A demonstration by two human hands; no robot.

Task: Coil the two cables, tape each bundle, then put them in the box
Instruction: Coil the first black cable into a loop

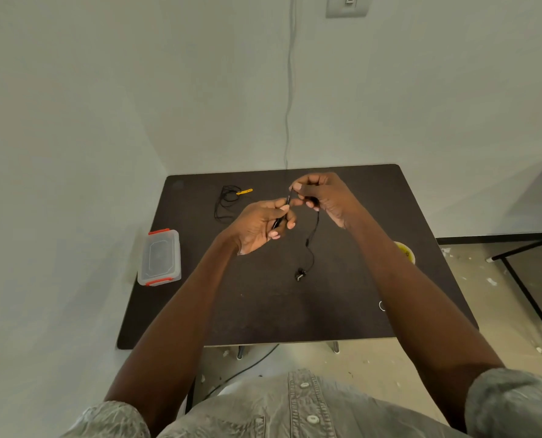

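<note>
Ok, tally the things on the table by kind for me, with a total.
Cables: 2, the held cable in both hands, the other cable lying far left.
Boxes: 1, the clear box with red clips.
Tape rolls: 1, the yellow roll, partly hidden by the right arm.
Total: 4.

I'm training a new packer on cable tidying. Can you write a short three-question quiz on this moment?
1. True or false: the clear box has its lid on.
2. Which hands hold the black cable? A) left only B) right only C) both
3. Fill in: the second cable lies on the table beside a small ____ item.

Key: 1 true. 2 C: the left hand and right hand both pinch it, its free end hanging down to the table. 3 yellow.
</note>
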